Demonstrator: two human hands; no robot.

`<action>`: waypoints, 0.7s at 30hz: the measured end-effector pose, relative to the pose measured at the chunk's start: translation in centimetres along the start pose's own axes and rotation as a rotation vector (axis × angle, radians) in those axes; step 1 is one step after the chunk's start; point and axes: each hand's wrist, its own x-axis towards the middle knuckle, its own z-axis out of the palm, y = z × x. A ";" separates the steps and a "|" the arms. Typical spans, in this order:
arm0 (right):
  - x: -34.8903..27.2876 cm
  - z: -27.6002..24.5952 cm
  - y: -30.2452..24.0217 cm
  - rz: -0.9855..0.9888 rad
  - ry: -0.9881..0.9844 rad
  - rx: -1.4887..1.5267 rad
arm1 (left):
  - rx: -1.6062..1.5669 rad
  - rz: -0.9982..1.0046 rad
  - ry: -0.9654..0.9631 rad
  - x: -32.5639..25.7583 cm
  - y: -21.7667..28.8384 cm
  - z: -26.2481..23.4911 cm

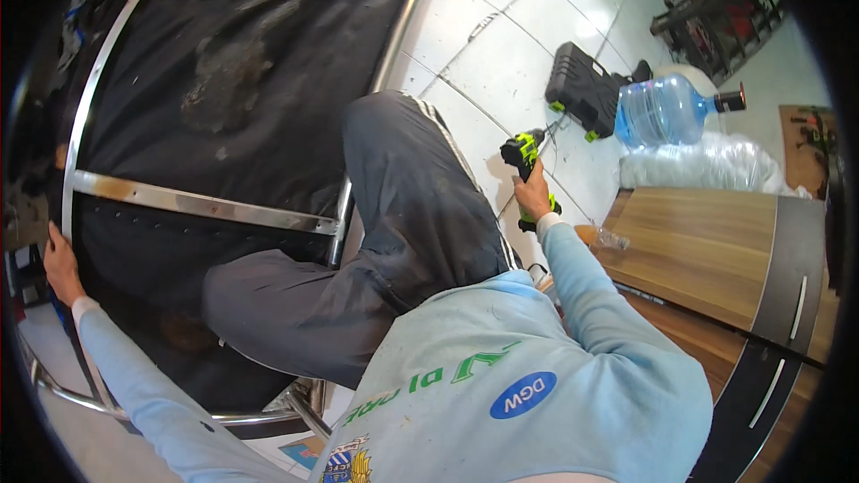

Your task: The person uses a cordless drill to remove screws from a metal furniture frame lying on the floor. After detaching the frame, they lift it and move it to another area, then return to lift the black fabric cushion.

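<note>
A green and black cordless drill (pixel 522 154) is in my right hand (pixel 534 192), fingers wrapped round its grip, held over the tiled floor to the right of my knee. Its bit end points up and to the right. On the left, my left hand (pixel 63 266) grips the outer edge of a shiny metal tube frame (pixel 75 161); part of its fingers is hidden. Torn, stained black fabric (pixel 277 63) spans the frame. A flat metal crossbar (pixel 197 202) with holes and a rusty patch runs across it. My bent legs rest against the frame and fabric.
A black tool case (pixel 580 85) stands on the white tiles (pixel 465 27). Beside it lie a blue water jug (pixel 667 113) and a clear plastic-wrapped bundle (pixel 702 165). A wooden cabinet (pixel 698 228) is at my right, with a small plastic bottle (pixel 608 238) near it. A dark rack (pixel 720 22) stands farther back.
</note>
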 end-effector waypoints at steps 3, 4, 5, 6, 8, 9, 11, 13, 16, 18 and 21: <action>-0.6 3.0 8.5 0.178 0.035 -0.071 | -0.030 -0.016 -0.012 -0.2 0.6 -0.1; -1.1 3.6 10.0 0.210 0.042 -0.106 | -0.007 -0.034 -0.010 -0.3 0.3 -0.4; -1.3 3.9 11.5 0.229 0.043 -0.128 | 0.016 -0.052 -0.010 -0.3 0.1 -0.5; -1.7 4.6 12.3 0.245 0.036 -0.148 | 0.045 -0.074 -0.005 -0.2 -0.5 -0.9; -1.7 5.0 13.2 0.273 0.021 -0.168 | 0.017 -0.120 -0.027 0.0 -1.1 -1.5; -1.7 5.2 13.7 0.293 0.010 -0.168 | -0.001 -0.120 -0.035 -0.2 -1.0 -1.6; -1.4 5.5 15.2 0.347 -0.030 -0.184 | -0.017 -0.110 -0.010 -1.0 -0.5 -1.5; -1.9 5.9 16.3 0.425 -0.021 -0.182 | -0.042 -0.123 0.015 -2.5 3.2 -2.1; -1.4 6.7 15.7 0.537 -0.033 -0.194 | -0.057 -0.127 0.232 -3.6 4.3 -2.6; -1.0 6.8 14.9 0.626 -0.018 -0.212 | -0.079 -0.157 0.444 -4.6 4.9 -3.4; 0.0 5.1 12.1 0.781 0.139 -0.293 | -0.483 -0.110 0.515 -6.7 8.5 -2.2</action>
